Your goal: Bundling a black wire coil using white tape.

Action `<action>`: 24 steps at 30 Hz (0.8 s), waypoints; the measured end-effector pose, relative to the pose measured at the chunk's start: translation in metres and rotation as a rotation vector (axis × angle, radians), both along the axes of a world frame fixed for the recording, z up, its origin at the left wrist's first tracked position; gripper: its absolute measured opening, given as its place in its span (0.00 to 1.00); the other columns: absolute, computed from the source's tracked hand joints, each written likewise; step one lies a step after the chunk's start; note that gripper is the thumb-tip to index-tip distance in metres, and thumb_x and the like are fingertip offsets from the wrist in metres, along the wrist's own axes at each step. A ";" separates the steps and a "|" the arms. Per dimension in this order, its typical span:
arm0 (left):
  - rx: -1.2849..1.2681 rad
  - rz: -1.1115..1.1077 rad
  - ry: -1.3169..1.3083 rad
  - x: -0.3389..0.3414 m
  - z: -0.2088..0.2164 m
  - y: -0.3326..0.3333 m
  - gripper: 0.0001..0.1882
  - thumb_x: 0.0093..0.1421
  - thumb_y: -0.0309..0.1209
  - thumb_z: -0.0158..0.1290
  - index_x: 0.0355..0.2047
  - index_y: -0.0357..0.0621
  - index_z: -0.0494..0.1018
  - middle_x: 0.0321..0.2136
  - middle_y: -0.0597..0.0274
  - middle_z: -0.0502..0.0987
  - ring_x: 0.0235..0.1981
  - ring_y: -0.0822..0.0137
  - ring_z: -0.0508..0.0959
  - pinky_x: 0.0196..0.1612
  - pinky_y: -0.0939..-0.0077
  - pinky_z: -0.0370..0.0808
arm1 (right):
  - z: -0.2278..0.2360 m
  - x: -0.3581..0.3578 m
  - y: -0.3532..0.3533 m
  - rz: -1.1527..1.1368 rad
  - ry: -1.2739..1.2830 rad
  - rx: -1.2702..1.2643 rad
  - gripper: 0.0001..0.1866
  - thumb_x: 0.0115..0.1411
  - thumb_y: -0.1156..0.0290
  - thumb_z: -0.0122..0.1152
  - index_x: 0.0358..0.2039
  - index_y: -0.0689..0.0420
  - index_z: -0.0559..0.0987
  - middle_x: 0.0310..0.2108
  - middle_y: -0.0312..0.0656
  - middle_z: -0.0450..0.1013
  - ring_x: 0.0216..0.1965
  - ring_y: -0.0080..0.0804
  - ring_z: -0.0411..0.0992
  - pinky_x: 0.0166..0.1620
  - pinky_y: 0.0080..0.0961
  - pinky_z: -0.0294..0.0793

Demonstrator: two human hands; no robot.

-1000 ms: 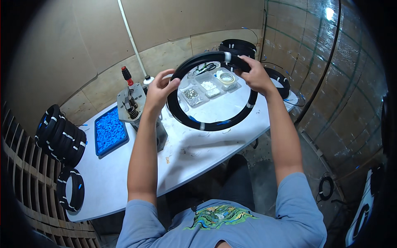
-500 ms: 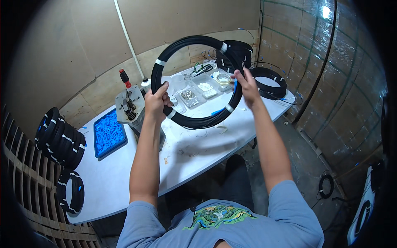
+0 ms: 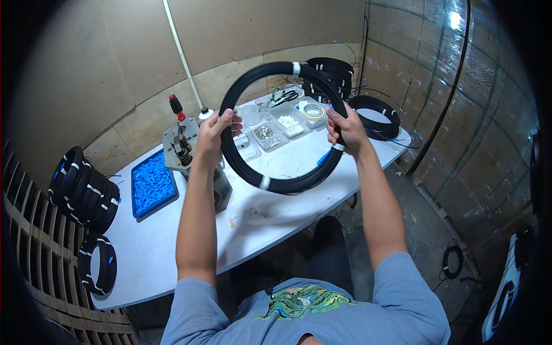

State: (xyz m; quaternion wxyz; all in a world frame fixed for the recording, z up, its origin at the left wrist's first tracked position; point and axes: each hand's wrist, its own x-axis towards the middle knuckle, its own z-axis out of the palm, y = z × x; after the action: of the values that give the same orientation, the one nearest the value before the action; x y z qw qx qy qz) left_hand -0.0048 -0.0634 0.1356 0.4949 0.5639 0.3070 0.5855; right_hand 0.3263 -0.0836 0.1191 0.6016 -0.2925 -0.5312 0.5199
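Observation:
I hold up a large coil of black cable (image 3: 244,165) above the white table, gripping it at both sides. White tape bands are wrapped round it at intervals, and a blue piece (image 3: 324,158) shows on its inner lower right. My left hand (image 3: 216,133) is closed round the coil's left side, thumb up. On the right side my right hand (image 3: 348,130) is closed round the coil, its fingers curled through to the inside. Through the ring I see clear trays of small metal parts (image 3: 264,133) and white parts (image 3: 288,122), and a tape roll (image 3: 313,111).
Left of my arm stand a metal hand press (image 3: 183,150) with a red-black handle and a tray of blue pieces (image 3: 153,184). More black coils are stacked at the left edge (image 3: 86,190) and far right (image 3: 328,72). Scissors (image 3: 286,98) lie behind the trays.
The coil has turned counter-clockwise and come slightly lower, its white bands shifting round. My right hand, looser at the rim before, has closed on it.

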 end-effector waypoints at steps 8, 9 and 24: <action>-0.007 0.031 0.398 0.024 0.011 -0.016 0.11 0.50 0.25 0.63 0.33 0.39 0.74 0.15 0.70 0.68 0.12 0.78 0.66 0.16 0.79 0.60 | 0.057 0.002 0.001 0.026 -0.781 0.192 0.33 0.55 0.59 0.72 0.56 0.60 0.72 0.20 0.35 0.71 0.21 0.21 0.70 0.25 0.21 0.70; -0.006 0.027 0.398 0.022 0.006 -0.011 0.11 0.50 0.25 0.63 0.33 0.39 0.74 0.15 0.70 0.68 0.12 0.78 0.66 0.16 0.79 0.60 | 0.057 0.003 0.000 0.028 -0.736 0.206 0.34 0.55 0.56 0.72 0.58 0.58 0.70 0.29 0.39 0.74 0.27 0.23 0.73 0.32 0.23 0.75; -0.259 -0.042 -0.236 0.012 -0.037 0.000 0.06 0.53 0.22 0.47 0.30 0.47 0.63 0.16 0.68 0.61 0.13 0.73 0.62 0.17 0.76 0.61 | -0.012 -0.010 -0.007 0.064 0.389 -0.129 0.28 0.69 0.44 0.45 0.53 0.57 0.69 0.19 0.33 0.62 0.17 0.23 0.63 0.23 0.23 0.69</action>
State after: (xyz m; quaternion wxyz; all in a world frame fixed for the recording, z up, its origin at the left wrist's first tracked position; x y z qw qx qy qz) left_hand 0.0069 -0.0638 0.0991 0.6082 0.4289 0.3078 0.5927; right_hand 0.3168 -0.0905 0.1074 0.6560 -0.2074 -0.3796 0.6184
